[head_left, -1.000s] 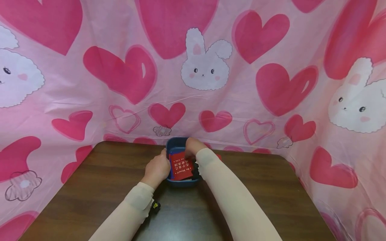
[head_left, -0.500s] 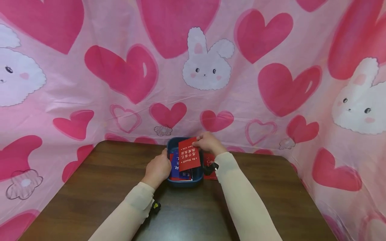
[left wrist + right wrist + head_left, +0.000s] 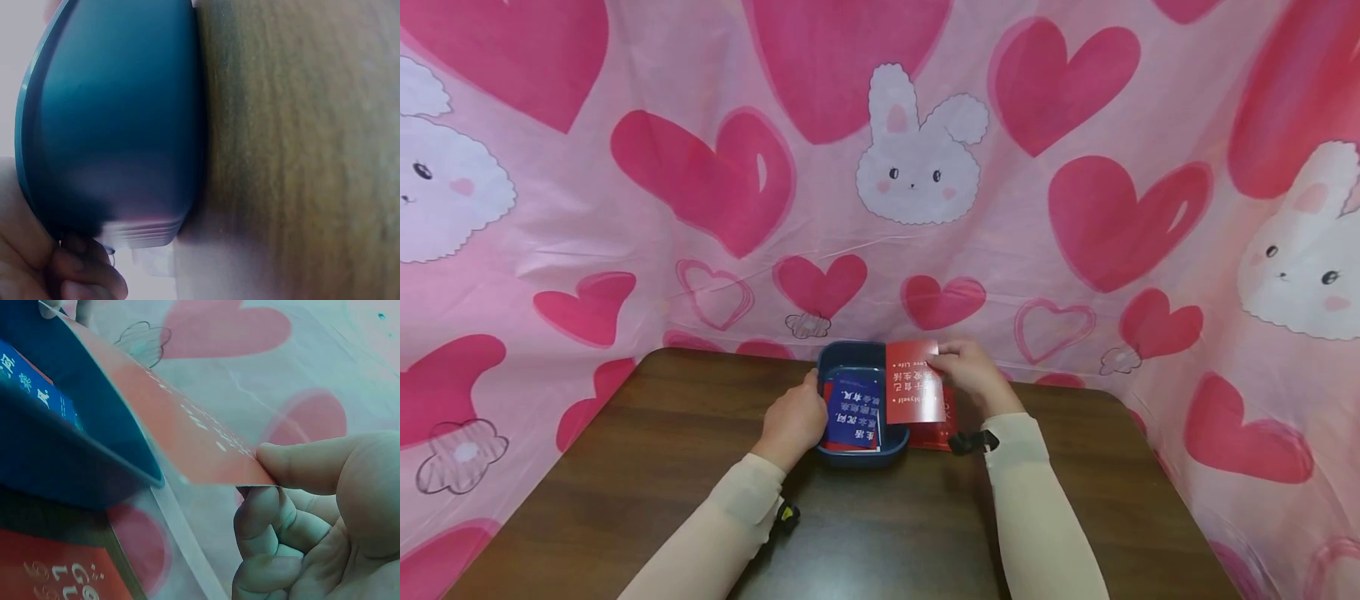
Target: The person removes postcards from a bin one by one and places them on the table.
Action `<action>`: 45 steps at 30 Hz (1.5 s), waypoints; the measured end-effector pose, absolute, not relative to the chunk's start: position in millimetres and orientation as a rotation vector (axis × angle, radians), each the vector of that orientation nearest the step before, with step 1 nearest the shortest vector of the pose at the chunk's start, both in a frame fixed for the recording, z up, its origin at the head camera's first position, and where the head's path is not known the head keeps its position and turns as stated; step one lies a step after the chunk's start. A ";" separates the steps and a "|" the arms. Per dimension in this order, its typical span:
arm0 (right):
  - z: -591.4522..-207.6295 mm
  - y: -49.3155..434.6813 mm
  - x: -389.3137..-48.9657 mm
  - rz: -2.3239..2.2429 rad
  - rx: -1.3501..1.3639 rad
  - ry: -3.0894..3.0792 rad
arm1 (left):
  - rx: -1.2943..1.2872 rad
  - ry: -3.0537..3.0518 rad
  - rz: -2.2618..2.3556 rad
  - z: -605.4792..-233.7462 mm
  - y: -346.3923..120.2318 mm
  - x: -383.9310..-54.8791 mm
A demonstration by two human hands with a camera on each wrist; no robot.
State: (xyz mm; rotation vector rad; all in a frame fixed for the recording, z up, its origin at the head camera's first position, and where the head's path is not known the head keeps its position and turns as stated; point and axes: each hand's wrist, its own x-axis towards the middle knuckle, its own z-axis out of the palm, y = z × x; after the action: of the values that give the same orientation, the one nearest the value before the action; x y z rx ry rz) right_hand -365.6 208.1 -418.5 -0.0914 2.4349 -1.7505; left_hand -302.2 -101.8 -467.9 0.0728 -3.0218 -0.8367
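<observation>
My right hand (image 3: 976, 377) pinches the edge of a red card (image 3: 910, 387) with white lettering between thumb and fingers. The card hangs over the right rim of a dark blue plastic box (image 3: 895, 454). In the right wrist view the thumb (image 3: 306, 465) lies on the printed face and the fingers curl beneath. My left hand (image 3: 793, 419) holds the box's left rim, and in the left wrist view its fingers (image 3: 87, 269) curl at the rim's end. Inside the box a blue card (image 3: 855, 408) with white lettering lies over other cards, red and white edges showing.
On the dark wooden table (image 3: 685, 467), right of the box, lies another red card (image 3: 938, 435), partly covered in the head view by the held one. A pink cloth backdrop (image 3: 850, 292) with hearts and rabbits rises behind the table and along its sides.
My right hand has come up out of the box with the red card and moved right, past the rim. The blue card inside is now uncovered. My left hand stays on the rim.
</observation>
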 end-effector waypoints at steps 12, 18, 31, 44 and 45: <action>-437.7 243.9 -365.1 -1.723 -0.024 2.453 | 0.074 -3.024 -0.842 -469.4 -102.0 -301.9; -446.6 260.3 -365.8 -1.705 0.011 2.435 | 0.073 -3.034 -0.837 -468.0 -102.9 -301.5; -470.4 271.8 -367.1 -1.497 0.105 2.454 | 0.081 -3.048 -0.836 -467.3 -101.6 -302.2; -494.5 274.2 -388.2 -1.083 0.055 2.760 | 0.088 -3.051 -0.807 -467.4 -100.7 -303.9; -498.1 275.4 -391.5 -1.075 0.052 2.764 | 0.086 -3.051 -0.805 -467.3 -100.5 -303.6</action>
State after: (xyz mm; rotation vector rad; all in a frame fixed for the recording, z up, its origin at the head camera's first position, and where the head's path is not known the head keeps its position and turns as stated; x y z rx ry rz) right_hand -391.5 275.4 -498.1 0.0518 2.7637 -1.0745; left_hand -303.6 -100.5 -467.3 0.0859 -3.0508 -0.8052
